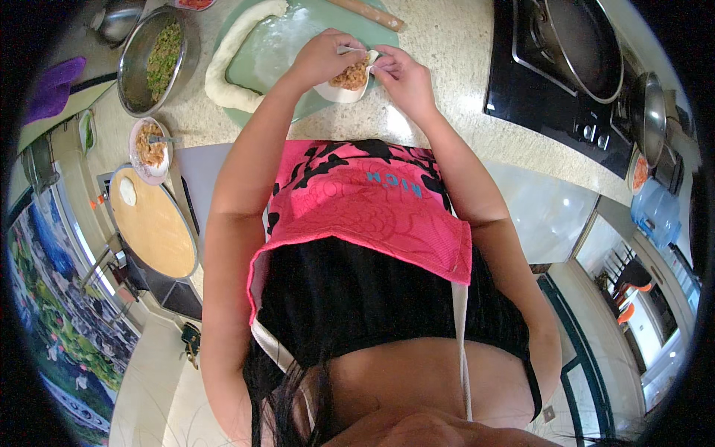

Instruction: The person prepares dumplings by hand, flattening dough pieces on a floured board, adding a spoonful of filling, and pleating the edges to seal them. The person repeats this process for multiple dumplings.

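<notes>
A round dough wrapper (pixel 347 95) with a mound of minced filling (pixel 351 78) hangs between my two hands, over the near right edge of a green mat (pixel 262 61). The wrapper's far left rim is held in the fingers of my left hand (pixel 323 58). On its right rim, my right hand (pixel 406 81) pinches the dough between thumb and fingers. The wrapper is gathered at the far side and lies open toward me, so the filling shows. A long, bent dough rope (pixel 220 70) rests along the mat's left side, partly hidden behind my left forearm.
A rolling pin (pixel 368 14) lies at the mat's far edge. To the left are a steel bowl of green filling (pixel 163 61), a dish of minced filling with a spoon (pixel 149 148), and a round wooden board (pixel 153 229) bearing a dough piece (pixel 128 191). A gas hob (pixel 530 117) with a pan (pixel 586 44) stands right.
</notes>
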Tool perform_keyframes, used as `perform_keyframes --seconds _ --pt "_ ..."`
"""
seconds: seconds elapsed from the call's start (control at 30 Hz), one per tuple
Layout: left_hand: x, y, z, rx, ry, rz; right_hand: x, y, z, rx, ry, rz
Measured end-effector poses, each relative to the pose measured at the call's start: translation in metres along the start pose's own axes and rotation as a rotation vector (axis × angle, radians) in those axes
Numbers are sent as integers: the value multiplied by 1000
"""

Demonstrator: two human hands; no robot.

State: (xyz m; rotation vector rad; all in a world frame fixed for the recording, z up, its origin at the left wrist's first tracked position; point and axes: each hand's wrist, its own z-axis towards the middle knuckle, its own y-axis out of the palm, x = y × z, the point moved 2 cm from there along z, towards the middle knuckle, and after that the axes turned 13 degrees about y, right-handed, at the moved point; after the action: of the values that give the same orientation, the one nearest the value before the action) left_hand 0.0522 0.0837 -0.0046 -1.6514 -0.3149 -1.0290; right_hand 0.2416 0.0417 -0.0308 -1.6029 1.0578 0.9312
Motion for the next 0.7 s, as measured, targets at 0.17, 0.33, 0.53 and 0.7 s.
perform_keyframes --seconds 0.17,0.33,0.53,0.7 --pt "-5 5 3 -111 34 -101 -7 0 -3 32 33 -120" --pt "-1 3 0 -93 84 -161 7 5 1 62 25 -66" --pt "-4 -13 -16 27 67 -128 -4 7 -3 153 -148 -71" --pt "-4 -8 -19 66 102 4 -10 12 -4 115 -111 -94"
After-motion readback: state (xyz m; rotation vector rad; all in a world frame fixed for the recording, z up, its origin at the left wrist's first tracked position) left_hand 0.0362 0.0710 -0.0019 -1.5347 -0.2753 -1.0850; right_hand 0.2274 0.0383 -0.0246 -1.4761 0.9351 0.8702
